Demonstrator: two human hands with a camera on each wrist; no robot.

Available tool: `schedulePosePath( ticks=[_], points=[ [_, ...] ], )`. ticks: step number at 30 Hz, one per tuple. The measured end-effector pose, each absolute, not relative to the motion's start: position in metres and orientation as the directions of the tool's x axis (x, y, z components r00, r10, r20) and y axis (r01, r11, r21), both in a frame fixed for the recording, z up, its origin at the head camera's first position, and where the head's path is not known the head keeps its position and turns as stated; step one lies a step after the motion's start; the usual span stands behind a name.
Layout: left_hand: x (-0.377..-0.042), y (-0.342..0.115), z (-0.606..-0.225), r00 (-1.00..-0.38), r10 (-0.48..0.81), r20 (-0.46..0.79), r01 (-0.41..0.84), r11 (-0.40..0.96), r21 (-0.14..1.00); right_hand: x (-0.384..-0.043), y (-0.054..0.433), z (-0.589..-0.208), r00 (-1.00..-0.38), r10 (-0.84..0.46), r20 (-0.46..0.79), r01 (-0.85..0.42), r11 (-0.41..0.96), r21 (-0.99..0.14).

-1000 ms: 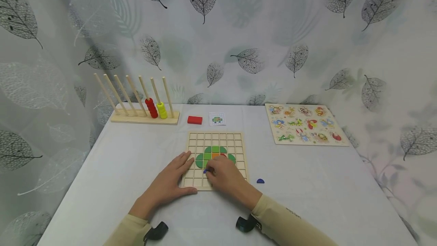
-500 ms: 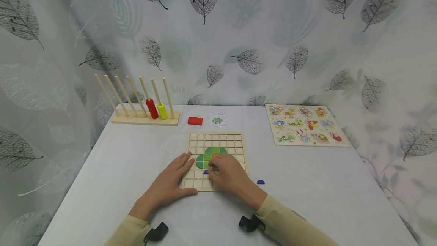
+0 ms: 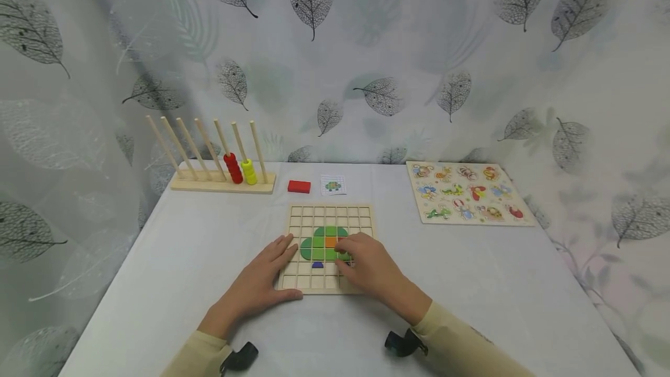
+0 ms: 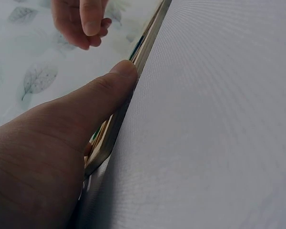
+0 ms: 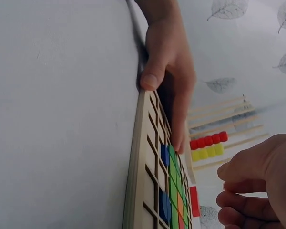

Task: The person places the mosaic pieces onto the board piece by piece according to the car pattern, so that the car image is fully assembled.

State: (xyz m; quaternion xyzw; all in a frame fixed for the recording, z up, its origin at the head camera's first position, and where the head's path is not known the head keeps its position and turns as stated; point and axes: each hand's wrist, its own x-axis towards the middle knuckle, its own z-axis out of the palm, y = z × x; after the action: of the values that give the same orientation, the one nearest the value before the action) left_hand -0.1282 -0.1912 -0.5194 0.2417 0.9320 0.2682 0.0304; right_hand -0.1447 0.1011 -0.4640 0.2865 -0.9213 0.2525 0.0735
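Note:
A square wooden grid board (image 3: 305,281) lies on the table, holding green tiles (image 3: 317,241), an orange tile (image 3: 331,242) and, in the row below, a blue half-round tile (image 3: 317,265). The right wrist view shows a second blue tile (image 5: 165,206) in the same row. My left hand (image 3: 264,272) rests along the board's left side, fingers straight and thumb at the near corner. Above the board's right part, my right hand (image 3: 374,266) hovers with loosely bent fingers. Nothing shows between its fingertips (image 5: 224,171) in the right wrist view. This hand hides several tiles at the right.
Behind the board are a red block (image 3: 299,187) and a small pattern card (image 3: 333,185). A wooden peg stand (image 3: 225,187) with red and yellow beads is at back left. An insect puzzle board (image 3: 473,194) lies at back right, before a leaf-patterned curtain (image 3: 350,45).
My right hand has moved right, off the blue half-round tile, which now shows fully. The loose blue piece right of the board is now out of sight by my wrist. The left hand stays put.

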Motion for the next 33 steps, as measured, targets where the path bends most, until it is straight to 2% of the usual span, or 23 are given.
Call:
schedulePosePath(
  ticks=[8, 20, 33],
  points=[
    [-0.128, -0.191, -0.519, -0.878, 0.474, 0.073, 0.441, 0.738, 0.511, -0.143, 0.124, -0.46, -0.861, -0.437, 0.259, -0.508, 0.72, -0.472],
    [-0.128, -0.191, -0.519, -0.877, 0.475, 0.079, 0.445, 0.738, 0.507, -0.144, 0.156, -0.456, -0.897, -0.378, 0.229, -0.441, 0.782, -0.441],
    [-0.128, -0.191, -0.519, -0.878, 0.473, 0.072, 0.442, 0.743, 0.503, -0.141, 0.18, -0.463, -0.92, -0.321, 0.226, -0.392, 0.794, -0.465]
  ],
)
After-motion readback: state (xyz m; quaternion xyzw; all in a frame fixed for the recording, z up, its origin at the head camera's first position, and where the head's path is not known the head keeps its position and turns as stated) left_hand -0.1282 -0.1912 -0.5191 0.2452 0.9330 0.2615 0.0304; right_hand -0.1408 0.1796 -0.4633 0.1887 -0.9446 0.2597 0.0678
